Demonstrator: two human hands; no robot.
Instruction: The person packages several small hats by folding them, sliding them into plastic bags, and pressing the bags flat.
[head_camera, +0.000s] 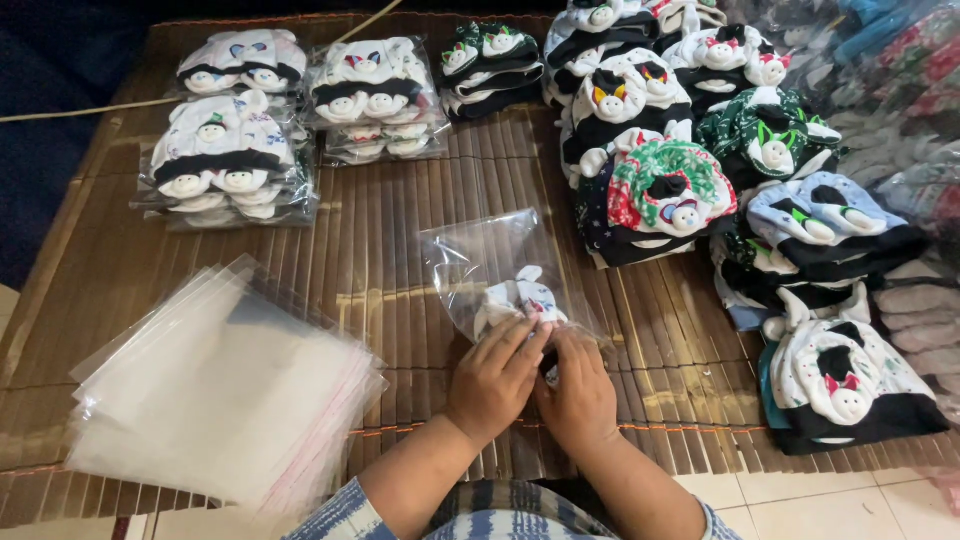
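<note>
Under both hands lies a slatted bamboo mat (400, 250), with empty clear bags (220, 400) stacked to their left. Left hand (495, 380) and right hand (578, 392), fingers curled and touching, pinch a clear bag (490, 262) holding a small white hat (518, 300); loose hats (660, 195) sit beyond, right.

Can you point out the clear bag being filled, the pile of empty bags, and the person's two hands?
clear bag (480, 255), head view, upper flat part.
pile of empty bags (215, 395), head view, middle.
left hand (495, 380), head view, back.
right hand (580, 395), head view, back.

Empty bags (215, 400) left, unpacked hats (760, 200) right
</note>
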